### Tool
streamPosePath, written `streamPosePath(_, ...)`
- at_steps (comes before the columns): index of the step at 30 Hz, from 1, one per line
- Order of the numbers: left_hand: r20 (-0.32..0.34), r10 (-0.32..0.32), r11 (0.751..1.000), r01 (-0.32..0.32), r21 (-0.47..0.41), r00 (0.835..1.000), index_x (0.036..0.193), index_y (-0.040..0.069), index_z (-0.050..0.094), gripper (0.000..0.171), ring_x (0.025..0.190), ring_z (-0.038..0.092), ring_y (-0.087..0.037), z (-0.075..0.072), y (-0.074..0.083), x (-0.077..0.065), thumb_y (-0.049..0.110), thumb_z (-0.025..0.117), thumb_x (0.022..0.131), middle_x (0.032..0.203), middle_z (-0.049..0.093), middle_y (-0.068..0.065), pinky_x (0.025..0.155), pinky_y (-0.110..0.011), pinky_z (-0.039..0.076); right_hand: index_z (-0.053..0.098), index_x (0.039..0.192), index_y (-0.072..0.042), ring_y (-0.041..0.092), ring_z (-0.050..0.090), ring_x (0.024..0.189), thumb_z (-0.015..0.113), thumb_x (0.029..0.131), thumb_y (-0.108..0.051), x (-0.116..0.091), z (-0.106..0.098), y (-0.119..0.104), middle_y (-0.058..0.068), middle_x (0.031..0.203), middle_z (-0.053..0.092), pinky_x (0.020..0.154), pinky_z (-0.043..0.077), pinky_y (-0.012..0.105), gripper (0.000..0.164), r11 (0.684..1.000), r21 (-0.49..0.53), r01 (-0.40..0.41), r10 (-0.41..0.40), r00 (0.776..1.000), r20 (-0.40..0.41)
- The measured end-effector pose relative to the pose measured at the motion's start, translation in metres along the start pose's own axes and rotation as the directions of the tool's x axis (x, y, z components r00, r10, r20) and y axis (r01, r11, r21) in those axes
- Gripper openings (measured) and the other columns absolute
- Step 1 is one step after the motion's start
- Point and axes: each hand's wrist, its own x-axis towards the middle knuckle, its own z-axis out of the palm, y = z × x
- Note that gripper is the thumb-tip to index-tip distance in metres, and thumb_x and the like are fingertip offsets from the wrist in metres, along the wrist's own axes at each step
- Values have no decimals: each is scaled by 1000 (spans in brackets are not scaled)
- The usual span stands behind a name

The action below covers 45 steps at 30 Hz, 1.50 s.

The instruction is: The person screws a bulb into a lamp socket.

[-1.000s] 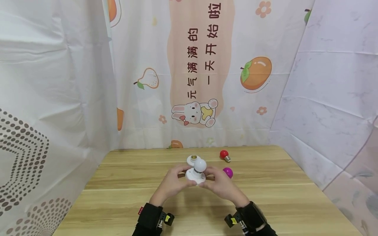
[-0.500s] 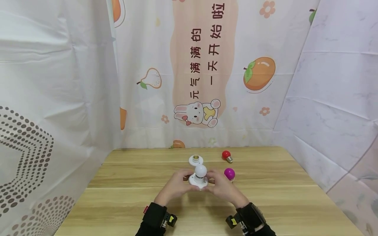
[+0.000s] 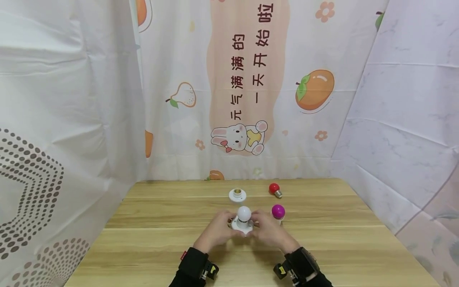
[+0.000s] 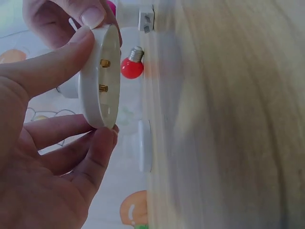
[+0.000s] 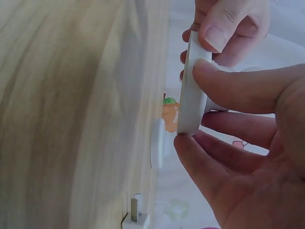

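Note:
Both hands grip the round white base of a lamp holder (image 3: 242, 227), which carries a white bulb (image 3: 244, 213) pointing up. My left hand (image 3: 218, 231) holds the base's left edge, thumb in front and fingers behind. On the opposite edge, my right hand (image 3: 270, 230) pinches it the same way. The left wrist view shows the underside of the base (image 4: 110, 76), with two brass screws, raised off the wooden table (image 4: 228, 119). From the right wrist, the rim (image 5: 193, 95) shows between thumb and fingers, while the bulb is mostly hidden behind the hand.
Behind the hands lies a second white lamp holder (image 3: 237, 196) with a bare brass socket. A red bulb (image 3: 274, 189) lies on its side at the back right. Nearer stands a magenta bulb (image 3: 278, 211) in a white holder with plug prongs (image 5: 135, 210). Printed curtains surround the table.
Both hands have lowered the lamp holder with its white bulb toward the person, away from the second holder. The head view has shifted slightly.

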Motion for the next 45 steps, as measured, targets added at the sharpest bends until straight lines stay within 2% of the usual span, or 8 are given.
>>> streamPosePath(4,18,-3,1000,3,-16,1000,118,12,75,49,95,56,-13,1,-1,1,27,92,75,101,63,5,82,-32,49,75,107,-2,35,63,110,85,77,-6,0,2,2,15,117,67,96,50,57,32,1000,-28,-2,3,1000,12)
streamPosePath(9,42,9,999,-8,-31,999,115,14,75,44,95,60,-12,5,-3,2,20,92,75,106,69,4,84,-32,51,74,108,1,36,63,109,84,76,-1,0,4,3,16,117,67,95,50,57,34,999,-41,-31,32,999,20)
streamPosePath(13,57,2,999,1,-45,998,115,14,74,45,93,63,-10,10,-6,3,17,92,75,108,71,4,83,-30,52,75,105,0,35,63,107,84,74,1,-1,5,4,14,115,67,93,50,57,33,998,-40,-48,49,999,22)
streamPosePath(16,68,-9,999,11,-39,998,111,13,74,42,89,63,-9,12,-7,4,17,93,74,103,71,4,80,-29,51,75,100,-2,34,63,104,85,72,1,-1,6,6,13,111,67,92,51,57,30,998,-35,-56,57,998,34)
streamPosePath(21,78,-4,1000,4,-2,997,105,11,75,39,86,61,-8,14,-6,5,17,94,72,97,70,5,78,-28,50,75,95,-3,28,61,97,86,72,0,-2,8,9,7,103,64,87,52,53,26,996,-39,-76,78,995,55)
streamPosePath(27,87,6,998,-11,64,996,106,11,75,42,92,61,-11,16,-4,5,18,95,70,99,69,5,84,-30,51,74,93,-5,22,60,91,85,73,0,-2,8,11,3,98,61,82,53,48,24,993,-36,-111,114,990,84)
streamPosePath(35,112,-43,989,27,144,993,103,8,74,41,86,58,-11,18,5,11,20,95,70,95,67,2,81,-30,51,74,96,-3,24,61,91,84,73,1,-3,8,13,5,98,61,84,54,51,26,990,-56,-131,135,988,79)
streamPosePath(45,103,-84,973,59,223,991,99,7,74,39,84,56,-11,24,13,22,19,95,69,97,65,-1,81,-31,51,74,94,-3,25,59,91,82,73,5,-4,6,19,9,97,63,83,52,51,24,988,-65,-139,142,989,40)
